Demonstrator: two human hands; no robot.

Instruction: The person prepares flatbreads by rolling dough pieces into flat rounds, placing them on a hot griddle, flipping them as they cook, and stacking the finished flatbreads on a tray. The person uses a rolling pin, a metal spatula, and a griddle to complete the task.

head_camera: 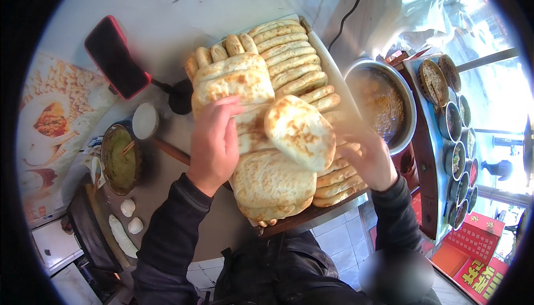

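Baked flatbreads fill a wooden tray [325,59], many standing on edge in a row [292,57]. A browned oval flatbread [300,134] lies tilted on top, between my hands, and larger flatbreads [275,180] are stacked nearer to me. My left hand [217,142] is over the left side of the pile, fingers bent by a rectangular flatbread [235,80]; whether it touches the bread is unclear. My right hand [369,159], blurred, is over the right edge of the row, just right of the oval flatbread, with its fingers apart and nothing seen in it.
Right of the tray stand a metal basin of brown liquid [377,100] and a raised shelf of filled bowls [452,121]. To the left are a phone on a stand [117,57], a bowl with chopsticks [121,159], a white cup [145,120] and dough pieces [123,236].
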